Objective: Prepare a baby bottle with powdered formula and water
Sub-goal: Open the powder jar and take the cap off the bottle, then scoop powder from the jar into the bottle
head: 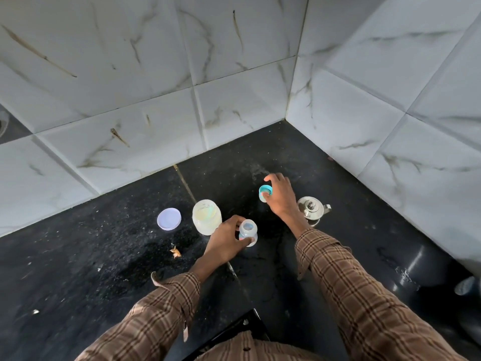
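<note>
Two walls of large white tiles with grey and brown marble veining meet in a corner at the upper right of the view, dark grout lines running between the tiles. Below them lies a black, speckled stone table, glossy enough to catch soft light, with a thin seam crossing it from the back wall toward the near edge. Pale dust and specks lie scattered over the dark surface.
</note>
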